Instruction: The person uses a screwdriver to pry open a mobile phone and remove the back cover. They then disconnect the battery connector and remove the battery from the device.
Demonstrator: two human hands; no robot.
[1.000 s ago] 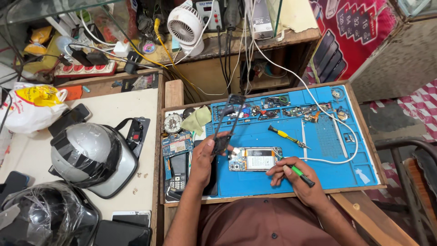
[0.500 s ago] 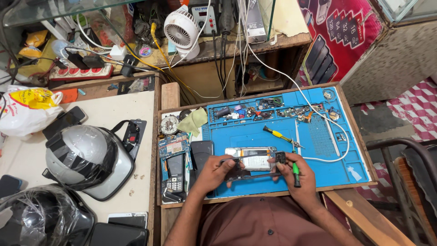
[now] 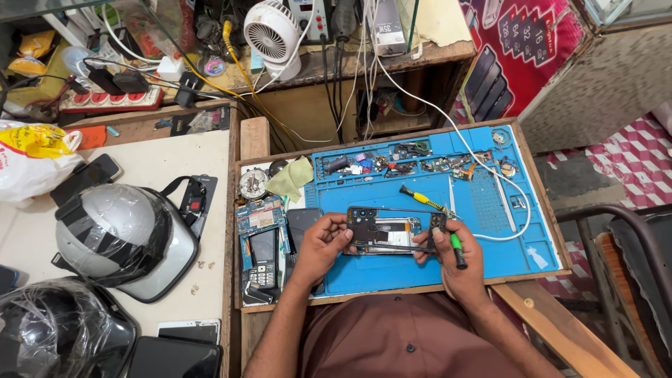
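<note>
Two hands on one opened phone (image 3: 383,231), which lies on the blue mat (image 3: 490,231) at the near middle. My left hand (image 3: 323,241) pinches its left end; my right hand (image 3: 448,253) steadies the right, fingers curled round a green-handled screwdriver (image 3: 457,250). Step judged: disassembly. Next move needs the tip seated squarely.

Bare forearms and ringless hands, left (image 3: 323,243) and right (image 3: 455,260), above a plain maroon shirt (image 3: 402,336).

Two helmets (image 3: 115,238); two screwdrivers (image 3: 420,197); one fan (image 3: 271,33).
</note>
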